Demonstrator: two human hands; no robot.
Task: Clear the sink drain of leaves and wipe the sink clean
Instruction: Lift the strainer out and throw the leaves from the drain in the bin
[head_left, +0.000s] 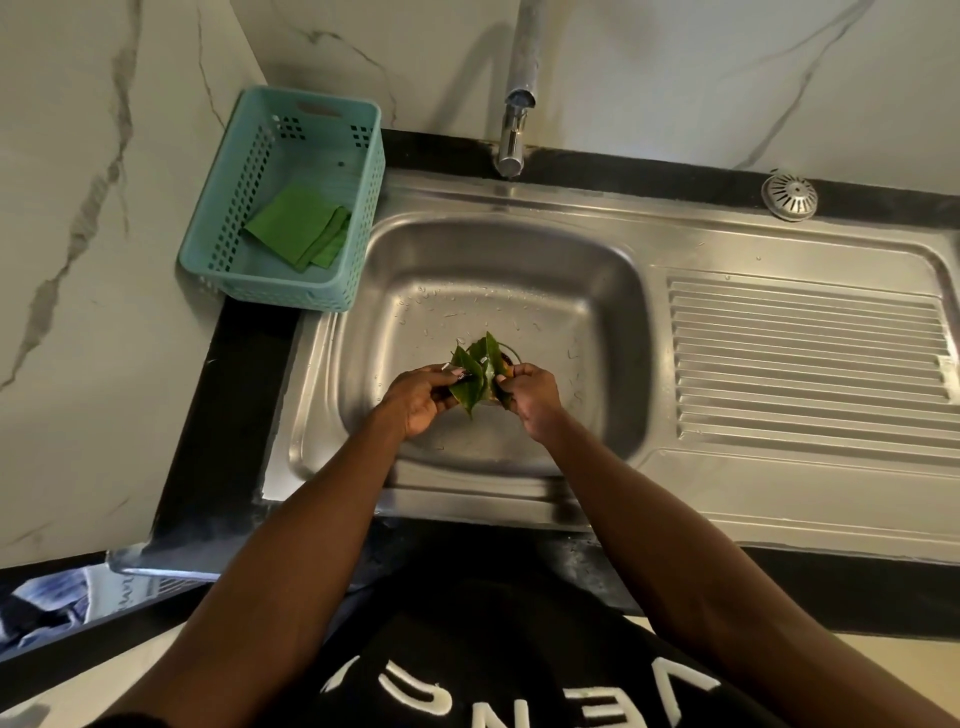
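Inside the steel sink basin (587, 291), both hands hold a bunch of green leaves (475, 371) just over the drain (511, 354), which shows only partly behind them. My left hand (418, 397) grips the leaves from the left. From the right, my right hand (530, 397) pinches them. Small bits of debris and water drops dot the basin floor. A folded green cloth (298, 228) lies in the teal basket (236, 208) at the sink's left.
A chrome tap (514, 130) stands behind the basin. The ribbed draining board (805, 353) stretches to the right, with a round metal strainer (789, 196) on the black counter behind it. Marble walls close off the left and back.
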